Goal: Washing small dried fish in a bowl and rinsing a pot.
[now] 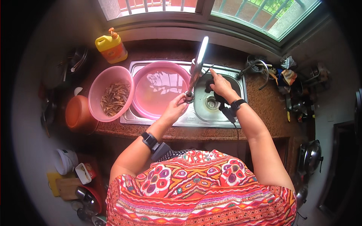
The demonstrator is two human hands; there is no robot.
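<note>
My left hand [176, 109] has its fingers and thumb around the outlet end of the chrome faucet spout [199, 58], above the sink's middle divider. My right hand [222, 86] is over the right sink basin [201, 106], its index finger stretched to a thin dark lever-like piece [208, 69] beside the faucet base. Whether it presses that piece is unclear. A large pink basin [161, 63] with cloudy water sits in the left side of the stainless steel sink. Left of it, a smaller tilted pink basin [97, 86] holds brown strips of food [115, 98].
An overturned orange-brown bowl [75, 115] is near the smaller basin. Behind stands a yellow pump jug [112, 49]. A curved gooseneck tube [261, 63] rises at the sink's right corner, near clustered utensils [278, 76]. Lower left are a cutting board [67, 185] and a white bucket [68, 161].
</note>
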